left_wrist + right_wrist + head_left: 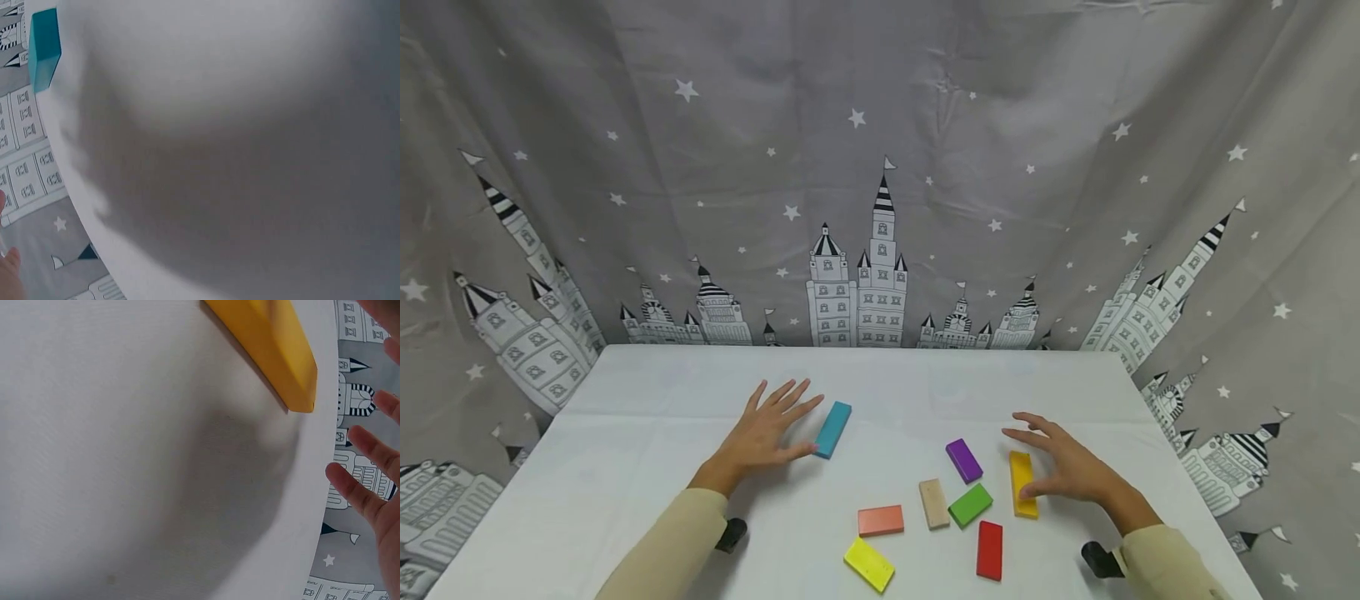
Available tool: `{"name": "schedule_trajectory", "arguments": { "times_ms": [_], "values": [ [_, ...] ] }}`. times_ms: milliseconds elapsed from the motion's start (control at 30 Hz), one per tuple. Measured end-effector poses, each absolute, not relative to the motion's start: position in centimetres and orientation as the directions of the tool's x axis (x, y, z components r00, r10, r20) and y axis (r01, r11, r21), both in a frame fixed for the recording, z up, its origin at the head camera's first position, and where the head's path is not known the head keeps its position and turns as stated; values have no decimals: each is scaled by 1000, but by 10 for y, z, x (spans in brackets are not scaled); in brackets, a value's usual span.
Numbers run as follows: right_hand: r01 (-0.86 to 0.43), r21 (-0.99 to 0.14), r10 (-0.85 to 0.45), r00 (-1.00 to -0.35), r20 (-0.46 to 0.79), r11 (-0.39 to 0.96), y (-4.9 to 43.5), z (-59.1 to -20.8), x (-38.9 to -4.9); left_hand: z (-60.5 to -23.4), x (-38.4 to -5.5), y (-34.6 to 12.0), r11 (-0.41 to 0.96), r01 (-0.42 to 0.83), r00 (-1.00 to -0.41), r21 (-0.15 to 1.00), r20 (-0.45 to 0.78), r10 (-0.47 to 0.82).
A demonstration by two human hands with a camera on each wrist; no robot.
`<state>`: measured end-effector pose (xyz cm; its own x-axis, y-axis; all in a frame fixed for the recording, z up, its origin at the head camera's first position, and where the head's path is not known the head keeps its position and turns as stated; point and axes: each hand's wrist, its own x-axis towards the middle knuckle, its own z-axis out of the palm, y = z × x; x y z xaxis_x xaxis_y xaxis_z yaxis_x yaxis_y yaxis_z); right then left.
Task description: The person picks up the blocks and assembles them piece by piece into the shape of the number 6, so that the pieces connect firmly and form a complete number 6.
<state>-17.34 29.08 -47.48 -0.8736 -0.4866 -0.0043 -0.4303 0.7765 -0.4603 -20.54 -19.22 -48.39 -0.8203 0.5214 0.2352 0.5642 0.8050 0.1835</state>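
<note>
My left hand [772,429] is spread over the table's left half, its thumb tip right at the lower end of a blue block [832,430]. The same blue block [45,47] shows at the upper left of the left wrist view. On the right, my right hand [1067,462] hovers with fingers apart beside an orange-yellow block [1022,475], the thumb overlapping that block's lower part in the head view. In the right wrist view the orange-yellow block [272,353] lies on the table, with the spread fingertips [340,478] off to its right. Neither hand grips anything.
Between the hands lie a purple block [964,461], a green block [970,506], a beige block [934,504], a salmon block [881,521], a red block [989,551] and a bright yellow block [869,565]. A grey castle-print curtain [880,100] hangs behind the white table [625,433].
</note>
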Motion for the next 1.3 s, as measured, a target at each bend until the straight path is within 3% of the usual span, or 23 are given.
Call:
{"name": "schedule_trajectory", "arguments": {
  "times_ms": [400,667,1300],
  "values": [
    [-368,-502,-481,-869,-112,782,287,-478,-168,-494,-212,-174,770,607,-794,199,186,578],
    [-386,-555,-534,-836,-128,737,287,-476,-167,-494,-212,-169,779,605,-795,163,73,602],
    [-375,-571,-558,-810,-182,731,289,-476,-165,-499,-217,-163,764,633,-770,128,2,638]
  ]
}}
